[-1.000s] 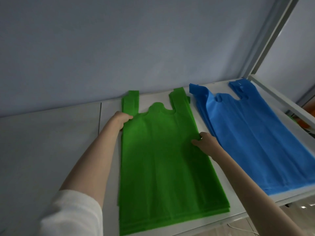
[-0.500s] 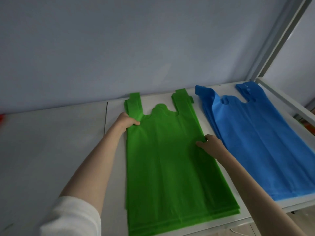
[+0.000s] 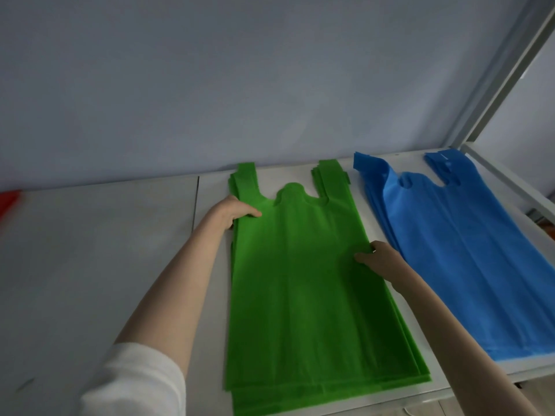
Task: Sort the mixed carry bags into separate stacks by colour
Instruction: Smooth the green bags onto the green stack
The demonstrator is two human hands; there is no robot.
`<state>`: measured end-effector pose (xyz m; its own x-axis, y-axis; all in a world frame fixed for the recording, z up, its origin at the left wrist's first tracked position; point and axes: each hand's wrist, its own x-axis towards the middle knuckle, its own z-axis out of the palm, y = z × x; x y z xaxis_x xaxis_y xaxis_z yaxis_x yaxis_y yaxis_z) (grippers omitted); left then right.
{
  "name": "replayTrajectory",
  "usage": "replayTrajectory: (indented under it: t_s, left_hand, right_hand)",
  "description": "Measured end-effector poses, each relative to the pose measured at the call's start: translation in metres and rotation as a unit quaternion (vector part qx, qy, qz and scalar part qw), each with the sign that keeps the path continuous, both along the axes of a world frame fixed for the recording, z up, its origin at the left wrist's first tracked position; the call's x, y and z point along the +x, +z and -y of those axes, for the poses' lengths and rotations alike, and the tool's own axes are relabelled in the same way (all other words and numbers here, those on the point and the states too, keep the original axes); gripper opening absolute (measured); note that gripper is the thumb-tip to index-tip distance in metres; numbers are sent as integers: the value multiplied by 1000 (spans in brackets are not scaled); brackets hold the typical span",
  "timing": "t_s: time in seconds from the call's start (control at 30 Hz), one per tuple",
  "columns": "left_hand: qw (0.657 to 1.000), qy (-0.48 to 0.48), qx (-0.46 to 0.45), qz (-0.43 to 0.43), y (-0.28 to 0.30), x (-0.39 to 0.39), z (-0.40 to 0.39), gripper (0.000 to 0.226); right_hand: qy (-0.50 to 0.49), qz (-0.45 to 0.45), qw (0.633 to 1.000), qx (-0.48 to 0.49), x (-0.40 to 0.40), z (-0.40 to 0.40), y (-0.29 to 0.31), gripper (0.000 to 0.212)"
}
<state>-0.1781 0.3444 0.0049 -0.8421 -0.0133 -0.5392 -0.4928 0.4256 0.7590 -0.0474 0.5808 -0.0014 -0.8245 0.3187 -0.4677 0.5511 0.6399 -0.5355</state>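
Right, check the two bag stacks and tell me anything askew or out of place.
Nothing serious. The green stack is slightly fanned at its near right corner, layers stepping out. The blue stack fans along its left edge. Left hand and right hand hold the green stack's edges.

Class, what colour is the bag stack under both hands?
Green stack, clearest in the head view.

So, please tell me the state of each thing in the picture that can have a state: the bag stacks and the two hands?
green stack: lies flat on the table, handles toward the wall, edges slightly uneven.
blue stack: lies flat beside the green one, apart from it, handles fanned out.
left hand: grips the green stack's left edge, thumb on top.
right hand: grips its right edge.
red thing: at the far left, blurred.
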Motion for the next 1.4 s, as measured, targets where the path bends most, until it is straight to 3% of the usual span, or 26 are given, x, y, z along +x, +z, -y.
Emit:
replayTrajectory:
  t_s: [0.13,0.27,0.37,0.47,0.57,0.63,0.7,0.77,0.83,0.9,1.0,1.13,1.4]
  left_hand:
    - [992,26,-118,-18,-1,0,11,50]
    - [979,-16,-160,127,8,18,18,54]
    - [971,-61,-166,163,10,29,22,58]
    - [988,-37,-114,102,12,34,18,56]
    - [1000,20,4,-1,11,31,11,28]
    - [998,-16,52,-23,13,31,9,27]
    - [993,-110,10,-33,11,32,8,33]
    - [977,-167,-104,-80,2,29,8,37]
    - [939,-198,-261,-99,-6,26,9,41]
    - [915,-214,-333,-84,-11,25,11,56]
    - [924,-235,-287,-96,-20,19,11,65]
    - [942,-200,-222,-153,-21,16,8,43]
    - [926,-83,-319,-187,-25,9,-3,36]
  right_hand:
    - [-8,-9,1000,3,0,0,-1,43]
    - [-12,-14,1000,7,-2,0,-5,42]
    - [-11,-12,1000,16,-3,-1,-7,42]
    - [-2,-9,1000,17,-4,-2,-9,41]
    - [5,-9,1000,18,-4,-1,-7,42]
    - [2,-9,1000,19,-4,0,-6,44]
    - [-1,-9,1000,21,-4,0,-7,44]
    - [-3,-8,1000,22,-5,0,-7,42]
    - [-5,-6,1000,20,-4,1,-7,43]
    - [-7,-7,1000,18,-4,1,-7,44]
    - [-7,-10,1000,16,-3,1,-7,44]
    - [-4,-10,1000,21,-3,1,-5,44]
    - [-2,-8,1000,16,-3,0,-5,45]
